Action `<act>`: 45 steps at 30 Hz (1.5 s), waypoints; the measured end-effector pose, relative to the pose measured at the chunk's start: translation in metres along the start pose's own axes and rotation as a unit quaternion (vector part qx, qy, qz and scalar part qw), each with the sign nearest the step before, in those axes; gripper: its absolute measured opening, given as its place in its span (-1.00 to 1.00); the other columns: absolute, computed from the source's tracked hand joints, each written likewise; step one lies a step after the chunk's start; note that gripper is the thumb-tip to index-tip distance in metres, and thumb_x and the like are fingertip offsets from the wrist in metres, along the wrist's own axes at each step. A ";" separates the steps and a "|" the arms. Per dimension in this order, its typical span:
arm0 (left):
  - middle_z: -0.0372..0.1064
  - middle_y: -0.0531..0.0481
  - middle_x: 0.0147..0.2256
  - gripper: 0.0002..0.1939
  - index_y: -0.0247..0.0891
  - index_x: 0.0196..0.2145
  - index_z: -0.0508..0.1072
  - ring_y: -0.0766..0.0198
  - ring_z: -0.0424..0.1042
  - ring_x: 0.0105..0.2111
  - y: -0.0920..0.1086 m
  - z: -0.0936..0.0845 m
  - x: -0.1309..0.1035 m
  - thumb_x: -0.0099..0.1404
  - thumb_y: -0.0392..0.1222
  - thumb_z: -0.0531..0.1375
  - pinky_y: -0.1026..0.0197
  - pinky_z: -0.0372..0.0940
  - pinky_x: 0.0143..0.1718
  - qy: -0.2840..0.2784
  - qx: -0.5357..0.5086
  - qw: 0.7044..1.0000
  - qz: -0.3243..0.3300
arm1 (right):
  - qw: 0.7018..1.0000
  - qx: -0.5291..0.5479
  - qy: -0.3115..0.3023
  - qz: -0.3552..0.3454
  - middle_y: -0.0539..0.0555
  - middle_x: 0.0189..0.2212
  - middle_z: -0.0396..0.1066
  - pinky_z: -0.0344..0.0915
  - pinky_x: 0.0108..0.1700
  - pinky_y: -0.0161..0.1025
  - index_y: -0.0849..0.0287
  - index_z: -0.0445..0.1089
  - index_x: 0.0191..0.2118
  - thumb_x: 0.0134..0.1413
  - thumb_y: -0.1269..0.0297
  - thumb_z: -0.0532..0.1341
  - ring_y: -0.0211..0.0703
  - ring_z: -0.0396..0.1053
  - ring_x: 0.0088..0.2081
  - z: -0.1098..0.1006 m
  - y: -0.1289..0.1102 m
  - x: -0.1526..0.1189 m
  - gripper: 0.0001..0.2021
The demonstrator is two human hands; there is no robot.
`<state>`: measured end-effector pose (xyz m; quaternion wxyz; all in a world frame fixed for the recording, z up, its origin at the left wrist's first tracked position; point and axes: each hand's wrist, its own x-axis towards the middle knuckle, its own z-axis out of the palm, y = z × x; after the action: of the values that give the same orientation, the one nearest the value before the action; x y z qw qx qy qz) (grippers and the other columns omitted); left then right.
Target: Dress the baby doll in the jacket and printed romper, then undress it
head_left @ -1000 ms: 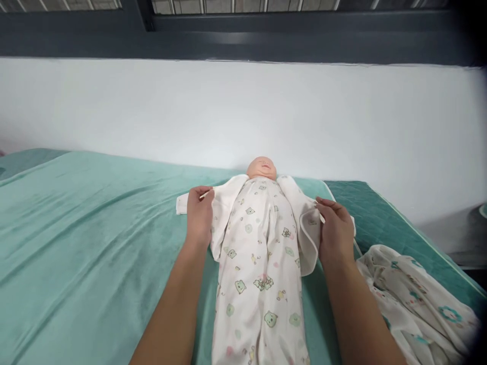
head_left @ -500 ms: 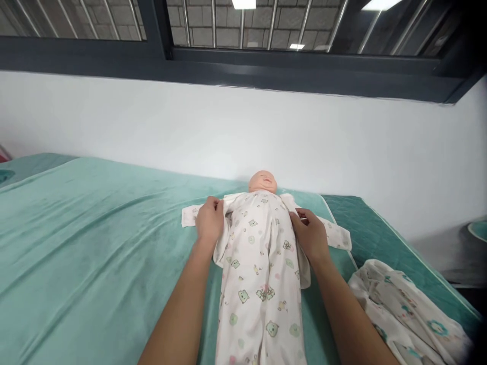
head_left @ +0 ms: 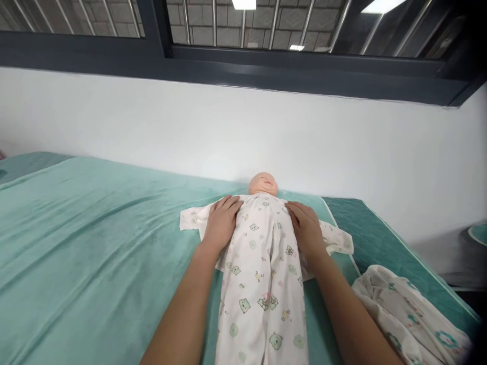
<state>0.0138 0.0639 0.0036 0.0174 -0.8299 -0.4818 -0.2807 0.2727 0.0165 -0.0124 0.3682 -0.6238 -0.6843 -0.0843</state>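
Observation:
A baby doll (head_left: 263,183) lies face up, its head near the wall. White patterned clothing (head_left: 262,263) covers its body and runs down toward me, with a sleeve (head_left: 190,218) spread to the left and another (head_left: 338,237) to the right. My left hand (head_left: 222,223) lies on the cloth at the doll's left-side shoulder in view, fingers extended. On the opposite side my right hand (head_left: 305,227) rests against the cloth by the chest, fingers stretched toward the doll. Neither hand grips anything visible.
A green sheet (head_left: 95,243) with folds covers the bed. Crumpled white patterned cloth (head_left: 411,314) lies at the lower right on a darker green cover (head_left: 353,218). Behind stand a white wall (head_left: 190,126) and a dark-framed window (head_left: 266,68).
Both hands have let go of the pinched cloth and now lie flatter on it. My left hand has shifted right, onto the garment's edge; the right fingers reach further up.

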 end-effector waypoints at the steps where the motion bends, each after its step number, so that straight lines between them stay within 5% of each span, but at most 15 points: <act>1: 0.27 0.09 0.23 -0.57 -0.05 0.17 0.34 0.17 0.14 0.26 -0.001 0.002 0.000 0.43 -0.29 -0.05 0.05 0.08 0.21 -0.008 -0.003 1.000 -0.001 | 1.000 0.002 -0.022 0.004 0.13 0.06 0.44 0.16 0.17 -0.02 0.13 0.41 0.06 0.34 0.28 -0.09 0.00 0.32 0.09 0.002 0.003 0.006 -0.61; 8: 0.23 0.10 0.26 -0.44 -0.07 0.25 0.27 0.14 0.19 0.22 -0.015 0.004 -0.004 0.36 -0.38 -0.07 0.01 0.08 0.21 -0.022 0.050 0.997 -0.063 | 0.982 -0.035 -0.144 0.117 0.12 -0.07 0.52 0.25 -0.08 -0.11 0.06 0.44 0.00 0.33 0.15 -0.11 0.04 0.43 -0.08 0.004 0.034 0.028 -0.59; 11: 0.28 0.07 0.23 -0.43 -0.01 0.25 0.27 0.08 0.21 0.19 -0.023 0.000 -0.007 0.36 -0.37 -0.07 -0.03 0.16 0.13 -0.026 0.077 0.991 -0.108 | 0.968 -0.023 -0.152 0.200 0.11 -0.15 0.54 0.25 -0.15 -0.12 0.03 0.46 -0.05 0.29 0.12 -0.06 0.05 0.45 -0.14 0.002 0.052 0.024 -0.62; 14: 0.35 0.01 0.17 -0.46 0.01 0.25 0.27 0.05 0.27 0.13 -0.026 -0.002 -0.009 0.39 -0.31 -0.09 -0.06 0.20 0.06 -0.026 0.089 0.985 -0.145 | 0.972 0.004 -0.122 0.199 0.15 -0.12 0.53 0.27 -0.08 -0.09 0.09 0.47 -0.07 0.26 0.09 -0.02 0.07 0.43 -0.09 -0.002 0.057 0.019 -0.63; 19: 0.41 -0.04 0.09 -0.51 -0.04 0.22 0.29 0.07 0.30 0.09 -0.021 -0.001 -0.008 0.42 -0.27 -0.09 -0.03 0.18 0.08 -0.014 0.076 0.984 -0.162 | 0.993 0.048 0.013 0.103 0.18 -0.01 0.46 0.22 0.09 -0.03 0.16 0.41 0.00 0.29 0.05 -0.01 0.06 0.34 0.05 -0.017 0.000 0.033 -0.60; 23: 0.40 -0.07 0.10 -0.56 -0.09 0.21 0.30 0.05 0.28 0.11 -0.018 -0.003 -0.007 0.44 -0.18 -0.10 -0.05 0.16 0.10 -0.014 0.054 0.983 -0.174 | 0.977 0.096 -0.185 -0.050 0.08 0.01 0.45 0.25 0.05 -0.15 0.05 0.38 0.02 0.30 0.13 0.03 -0.07 0.35 0.06 -0.014 -0.083 0.066 -0.70; 28: 0.40 -0.10 0.09 -0.59 -0.12 0.15 0.33 0.03 0.29 0.12 -0.019 -0.007 -0.006 0.40 -0.17 -0.03 -0.05 0.17 0.11 -0.018 0.040 0.979 -0.199 | 0.900 -0.113 -0.381 -0.179 0.23 0.00 0.39 0.29 -0.10 -0.12 0.17 0.35 -0.02 0.20 0.27 0.12 0.07 0.36 0.01 0.026 -0.151 0.098 -0.75; 36: 0.43 -0.08 0.05 -0.61 -0.12 0.11 0.37 0.05 0.32 0.09 -0.023 -0.010 -0.007 0.35 -0.23 0.02 -0.01 0.20 0.09 -0.035 0.041 0.982 -0.180 | 0.873 -0.162 -0.439 -0.137 0.27 -0.23 0.50 0.30 -0.18 -0.05 0.28 0.21 0.08 0.08 0.20 0.26 0.17 0.48 -0.16 0.060 -0.157 0.110 -0.52; 45: 0.45 -0.01 0.03 -0.56 -0.05 0.12 0.39 0.10 0.41 0.00 -0.022 -0.021 -0.009 0.36 -0.29 -0.02 0.09 0.29 -0.08 0.006 -0.004 0.980 -0.199 | 0.881 -0.141 -0.420 -0.166 0.10 -0.16 0.51 0.23 -0.28 -0.20 0.03 0.40 -0.06 0.19 0.04 0.16 -0.01 0.46 -0.20 0.021 -0.132 0.115 -0.72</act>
<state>-0.0163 0.0625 0.0114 -0.0385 -0.7159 -0.6359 -0.2856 0.1488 0.0928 0.0880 -0.0650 -0.5238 -0.8488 0.0299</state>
